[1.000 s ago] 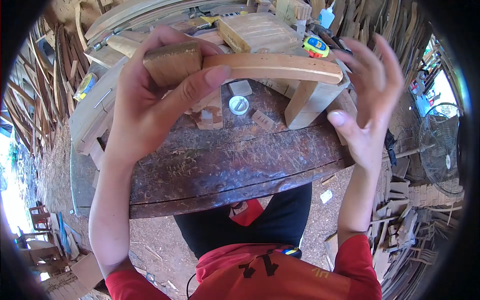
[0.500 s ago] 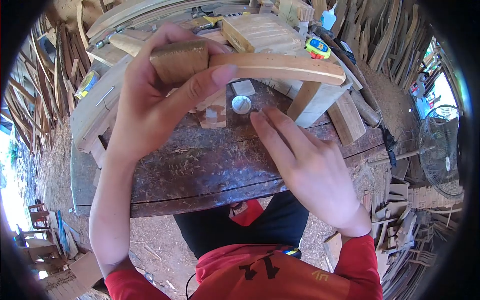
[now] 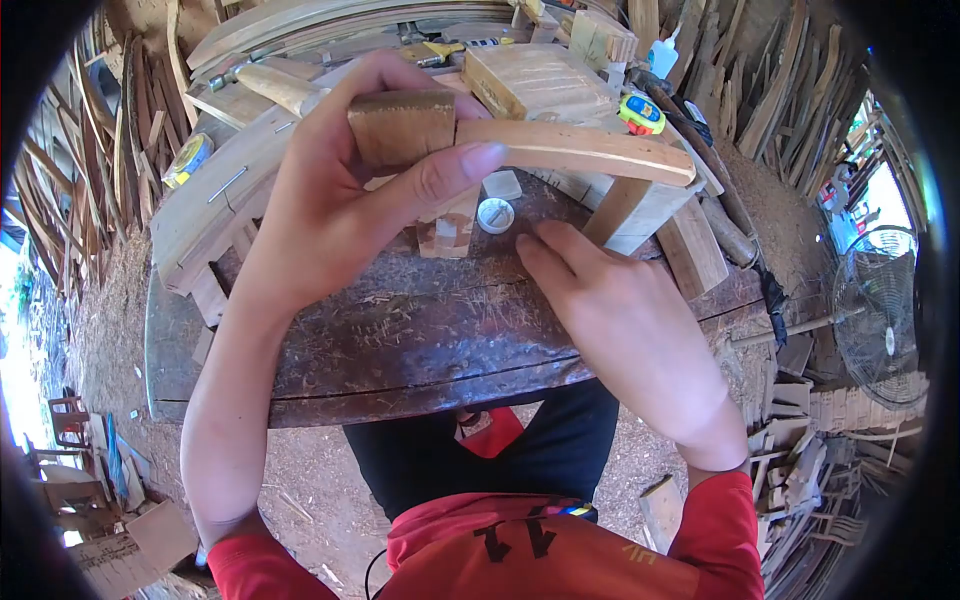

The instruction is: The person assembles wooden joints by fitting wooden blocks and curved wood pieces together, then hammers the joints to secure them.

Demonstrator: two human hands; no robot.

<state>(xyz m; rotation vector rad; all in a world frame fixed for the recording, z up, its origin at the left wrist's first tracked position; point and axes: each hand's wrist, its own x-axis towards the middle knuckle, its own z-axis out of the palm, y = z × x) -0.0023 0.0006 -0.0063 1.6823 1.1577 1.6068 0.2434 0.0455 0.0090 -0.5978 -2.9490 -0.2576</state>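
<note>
My left grip is clamping the wooden block, with the curved strip extending rightward from it. I'm keeping thumb pressure steady, which should stop the joint twisting. My right grip is reaching low over the desk, white cap just left of its fingertips; can't tell if it's pinching anything. Versus earlier: right's no longer hanging open beside the strip's far end.

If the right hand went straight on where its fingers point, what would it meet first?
Probably the small round white dish, just ahead of the right hand; its height above the bench is unclear.
</note>
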